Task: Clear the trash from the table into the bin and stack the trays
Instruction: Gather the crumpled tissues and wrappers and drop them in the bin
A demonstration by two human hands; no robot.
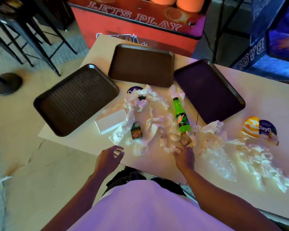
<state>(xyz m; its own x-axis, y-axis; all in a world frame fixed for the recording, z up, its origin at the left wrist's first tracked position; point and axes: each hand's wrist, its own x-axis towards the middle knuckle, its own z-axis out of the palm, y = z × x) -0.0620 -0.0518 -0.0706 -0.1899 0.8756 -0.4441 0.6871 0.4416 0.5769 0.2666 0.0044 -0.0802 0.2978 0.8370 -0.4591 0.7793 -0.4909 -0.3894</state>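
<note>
My left hand (111, 156) hangs loosely curled, holding nothing, at the near edge of the bench (157, 164). My right hand (184, 158) has its fingers (178, 150) on crumpled paper (170, 139) beside the Mountain Dew bottle (182, 117); I cannot tell if they grip it. Three brown trays (142, 64) lie unstacked beyond.

Wrappers (158, 124) and bottle (182, 117) across the table (265, 100) (free strip along near edge)

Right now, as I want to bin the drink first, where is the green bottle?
In the head view the green bottle lies on the table right of centre, beside the left edge of the right tray, its base just beyond the right hand.
</note>
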